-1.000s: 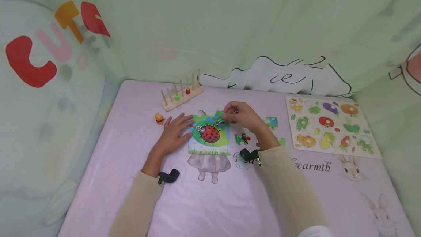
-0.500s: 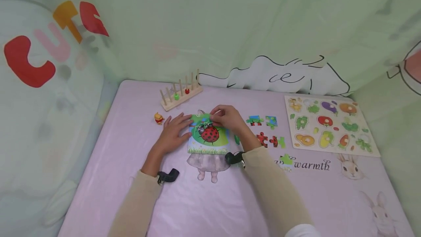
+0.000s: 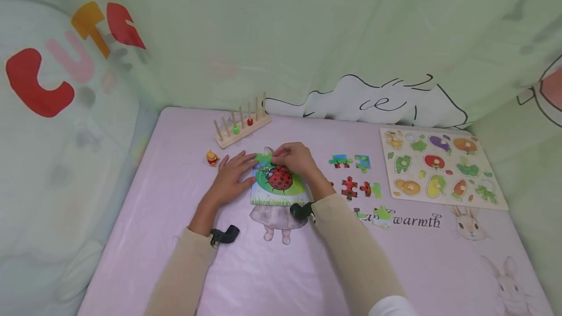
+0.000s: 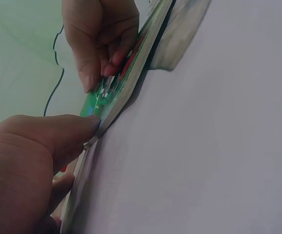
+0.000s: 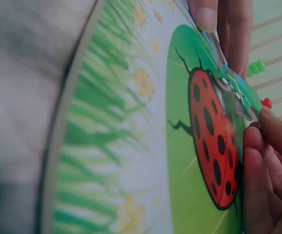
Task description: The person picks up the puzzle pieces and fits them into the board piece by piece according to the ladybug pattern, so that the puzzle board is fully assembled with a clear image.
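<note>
A ladybug puzzle board (image 3: 275, 201) lies in front of me, with grass printed along its near edge. My left hand (image 3: 231, 178) rests at its left edge, fingers stretched out; in the left wrist view the left thumb (image 4: 75, 127) touches the board's edge. At the top of the board my right hand (image 3: 299, 161) pinches a green and blue puzzle piece (image 5: 250, 95) between thumb and fingers. In the right wrist view this piece is tilted above the printed ladybug (image 5: 213, 139). Its lower side is hidden by the fingers.
Loose puzzle pieces (image 3: 349, 187) lie right of the board, some partly behind the right forearm. A vegetable peg puzzle (image 3: 445, 169) sits farther right. Behind stands a wooden peg rack (image 3: 243, 130) with green and red beads; a small bear figure (image 3: 212, 158) is beside the left hand.
My right hand has moved left along the top of the board with the puzzle piece, uncovering loose pieces on the right. The left hand has stayed in place.
</note>
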The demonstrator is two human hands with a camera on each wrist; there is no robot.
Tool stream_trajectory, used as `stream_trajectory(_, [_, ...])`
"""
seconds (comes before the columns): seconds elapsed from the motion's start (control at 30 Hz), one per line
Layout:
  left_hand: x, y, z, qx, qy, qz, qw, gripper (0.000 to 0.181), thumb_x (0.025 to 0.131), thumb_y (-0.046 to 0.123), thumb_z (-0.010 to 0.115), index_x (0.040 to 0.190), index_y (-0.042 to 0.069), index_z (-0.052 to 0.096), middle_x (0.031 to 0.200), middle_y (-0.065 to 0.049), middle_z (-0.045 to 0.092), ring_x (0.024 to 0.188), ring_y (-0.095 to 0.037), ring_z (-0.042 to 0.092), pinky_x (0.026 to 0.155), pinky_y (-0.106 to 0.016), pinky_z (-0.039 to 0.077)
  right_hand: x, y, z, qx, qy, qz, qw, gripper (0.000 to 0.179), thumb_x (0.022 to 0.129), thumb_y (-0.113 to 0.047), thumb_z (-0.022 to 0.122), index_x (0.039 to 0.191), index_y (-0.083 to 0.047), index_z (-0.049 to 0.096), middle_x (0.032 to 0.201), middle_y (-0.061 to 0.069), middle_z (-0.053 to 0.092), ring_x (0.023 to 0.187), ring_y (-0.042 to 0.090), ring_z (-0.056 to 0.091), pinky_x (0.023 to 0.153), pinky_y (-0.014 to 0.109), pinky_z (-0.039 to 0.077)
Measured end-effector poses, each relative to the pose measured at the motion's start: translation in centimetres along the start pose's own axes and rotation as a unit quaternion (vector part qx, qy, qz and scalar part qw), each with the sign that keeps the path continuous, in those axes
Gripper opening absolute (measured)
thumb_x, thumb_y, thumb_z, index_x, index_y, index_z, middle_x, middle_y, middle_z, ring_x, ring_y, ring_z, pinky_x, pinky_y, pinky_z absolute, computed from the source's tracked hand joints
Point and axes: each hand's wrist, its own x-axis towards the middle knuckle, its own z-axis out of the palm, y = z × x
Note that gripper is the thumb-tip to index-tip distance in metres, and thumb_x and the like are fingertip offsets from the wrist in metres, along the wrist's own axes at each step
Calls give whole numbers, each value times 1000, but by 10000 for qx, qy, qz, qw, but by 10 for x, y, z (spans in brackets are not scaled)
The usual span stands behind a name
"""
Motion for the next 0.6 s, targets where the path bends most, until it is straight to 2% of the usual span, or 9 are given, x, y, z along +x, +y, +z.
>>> stream_trajectory(0.17, [0,1,0,-30,-3,14,10000,51,99,30,65,146,14,57,160,-3,45,156,-32,27,124,-62,6,4,1,1,-181,151,307,9993,19,87,-26,83,98,-12,78,83,2,75,71,12,67,64,24,51])
stream_trajectory(0.33, [-1,2,0,-53,-10,41,10000,52,98,29,65,147,14,56,160,-4,45,156,-32,26,124,-63,6,5,-1,0,-76,155,615,9980,21,85,-27,85,96,-10,78,80,1,72,67,10,66,61,22,53])
stream_trajectory(0.6, [0,2,0,-14,18,37,10000,50,99,30,64,147,16,57,160,-2,45,156,-31,26,124,-62,6,6,-4,0,-20,206,692,9974,23,81,-28,88,91,-9,78,70,-3,69,58,7,64,56,20,52])
